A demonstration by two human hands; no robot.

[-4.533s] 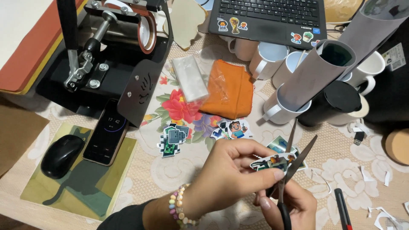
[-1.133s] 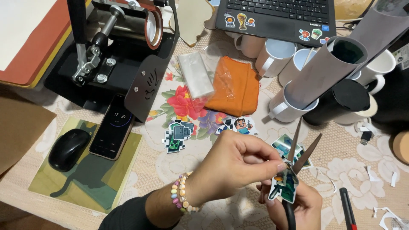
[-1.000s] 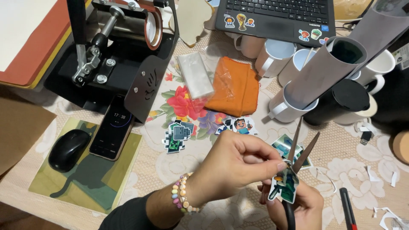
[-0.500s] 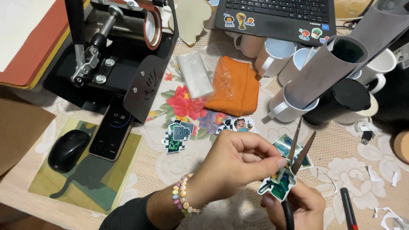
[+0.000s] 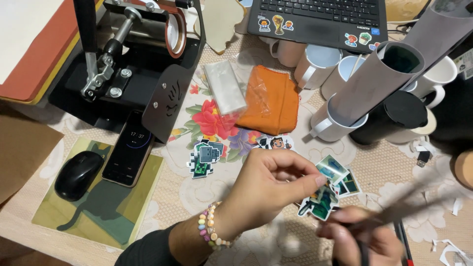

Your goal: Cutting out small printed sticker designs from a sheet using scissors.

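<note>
Above the table, left hand [image 5: 268, 180] fingers pinch a sticker [image 5: 320, 203]; right hand [image 5: 362, 236] grips blurred scissors [image 5: 394, 214].

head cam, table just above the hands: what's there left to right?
Mouse → phone → pixel sticker → left hand holding a printed cutout → black mug. Right hand with blurred scissors sits below the cutout.

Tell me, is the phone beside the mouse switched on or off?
On. The phone lies face up, partly on the green mat, and its dark screen shows a lit round clock display.
</note>
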